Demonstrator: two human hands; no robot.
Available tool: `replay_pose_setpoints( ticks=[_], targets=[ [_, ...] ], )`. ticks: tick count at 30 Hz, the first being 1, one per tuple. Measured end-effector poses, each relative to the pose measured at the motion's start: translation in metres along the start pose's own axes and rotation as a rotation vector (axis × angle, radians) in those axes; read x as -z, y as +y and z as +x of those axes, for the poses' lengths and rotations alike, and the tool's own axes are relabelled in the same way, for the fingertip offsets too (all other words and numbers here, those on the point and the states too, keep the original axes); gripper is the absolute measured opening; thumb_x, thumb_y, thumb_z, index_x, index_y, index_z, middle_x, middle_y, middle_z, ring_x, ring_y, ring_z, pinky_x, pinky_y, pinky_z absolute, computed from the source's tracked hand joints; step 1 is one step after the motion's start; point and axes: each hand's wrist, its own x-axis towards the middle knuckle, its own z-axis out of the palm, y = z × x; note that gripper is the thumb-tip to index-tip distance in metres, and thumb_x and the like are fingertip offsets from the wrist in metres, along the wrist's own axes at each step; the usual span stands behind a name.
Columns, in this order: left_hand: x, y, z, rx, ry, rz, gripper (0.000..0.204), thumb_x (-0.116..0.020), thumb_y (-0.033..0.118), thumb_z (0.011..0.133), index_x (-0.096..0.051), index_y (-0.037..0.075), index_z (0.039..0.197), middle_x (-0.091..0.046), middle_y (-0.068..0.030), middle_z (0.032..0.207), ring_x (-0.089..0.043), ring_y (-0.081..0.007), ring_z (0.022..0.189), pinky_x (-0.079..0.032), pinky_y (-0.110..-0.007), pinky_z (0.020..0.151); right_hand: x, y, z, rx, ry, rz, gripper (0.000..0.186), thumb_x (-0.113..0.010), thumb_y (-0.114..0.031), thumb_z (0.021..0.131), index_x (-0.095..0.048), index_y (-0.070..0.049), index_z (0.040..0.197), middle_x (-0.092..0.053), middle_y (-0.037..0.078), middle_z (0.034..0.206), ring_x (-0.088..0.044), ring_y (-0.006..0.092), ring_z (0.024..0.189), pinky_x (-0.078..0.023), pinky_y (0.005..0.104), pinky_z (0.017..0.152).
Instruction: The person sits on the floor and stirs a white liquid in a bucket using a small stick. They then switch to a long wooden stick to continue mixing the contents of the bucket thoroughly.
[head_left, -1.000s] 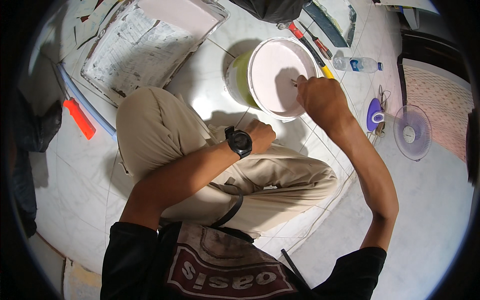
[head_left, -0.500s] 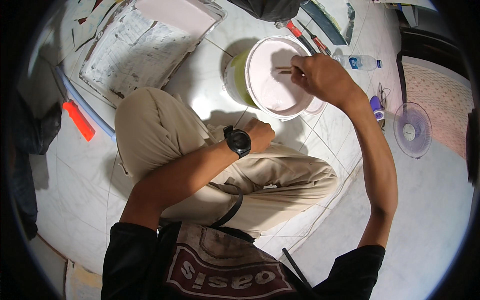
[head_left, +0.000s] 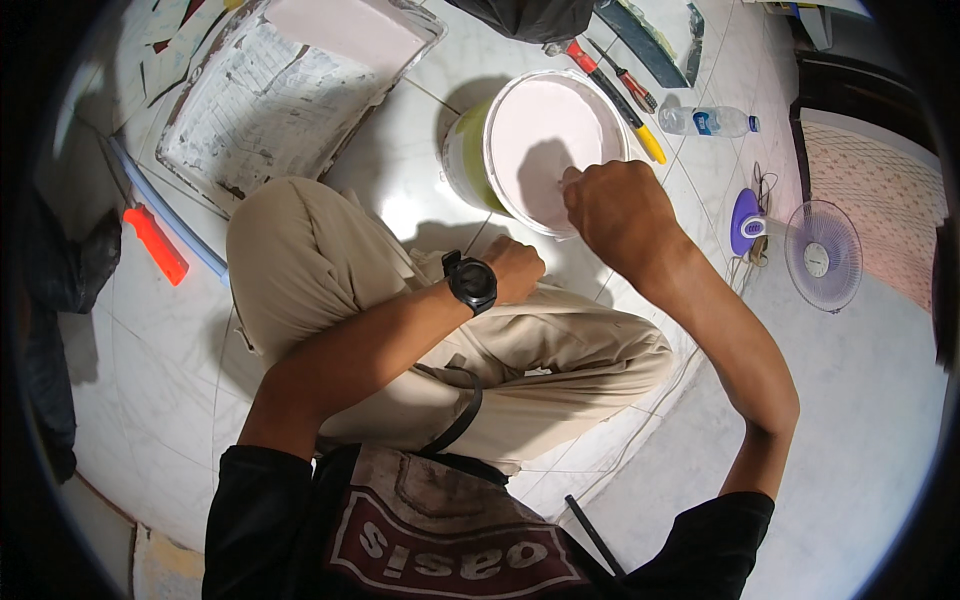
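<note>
My right hand (head_left: 622,218) is closed over the near right side of a bucket (head_left: 470,155) of pale pink paint (head_left: 545,125). Its grip is on a thin wooden stick, now mostly hidden by the fingers and seen in the earlier frame. The hand casts a shadow on the paint. My left hand (head_left: 517,270), below a black wristwatch (head_left: 471,283), rests curled shut against my beige trousers (head_left: 300,260), apart from the bucket. Nothing shows in its fingers, seen from the back.
A paint-smeared tray (head_left: 270,110) with pink paint lies at upper left. Beside the bucket are a yellow-ended tool (head_left: 648,140), a screwdriver (head_left: 630,85) and a water bottle (head_left: 705,121). An orange handle (head_left: 155,245) lies left, a purple fan (head_left: 822,256) right. Someone's dark-clothed leg (head_left: 45,330) shows far left.
My right hand has moved toward me and slightly left, to the bucket's near side, with the stick. The yellow tool end beside the bucket has come into sight. My left hand has hardly moved.
</note>
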Motion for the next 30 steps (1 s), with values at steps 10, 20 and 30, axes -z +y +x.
replay_pose_setpoints(
  ticks=[10,20,30],
  targets=[
    [-0.001,-0.001,0.001,0.009,-0.017,-0.007,0.029,-0.067,0.027,0.084,-0.073,-0.001,0.081,-0.071,-0.0224,0.082,-0.070,-0.0388,0.079,-0.055,-0.048,0.075,-0.006,0.060,0.021,-0.020,0.285,0.326,0.021,-0.066,-0.024,0.088,-0.069,-0.003,0.088,-0.070,0.019,0.080,-0.070,0.0338,0.076,-0.056,0.0457,0.069],
    [0.001,0.001,-0.001,-0.009,-0.003,-0.016,0.027,-0.068,0.026,0.083,-0.072,-0.001,0.081,-0.070,-0.0225,0.082,-0.070,-0.0388,0.077,-0.055,-0.049,0.074,-0.024,0.045,0.004,-0.120,0.212,0.088,0.016,-0.062,-0.021,0.089,-0.069,-0.007,0.089,-0.070,0.012,0.078,-0.071,0.0278,0.074,-0.057,0.0400,0.066],
    [0.005,0.004,-0.002,-0.016,0.008,-0.005,0.027,-0.068,0.025,0.084,-0.072,-0.001,0.083,-0.070,-0.0228,0.083,-0.070,-0.0389,0.080,-0.055,-0.049,0.076,-0.004,0.004,0.004,0.020,0.124,0.193,0.016,-0.063,-0.020,0.088,-0.068,-0.005,0.086,-0.068,0.016,0.073,-0.069,0.0328,0.071,-0.055,0.0444,0.065]
  ],
)
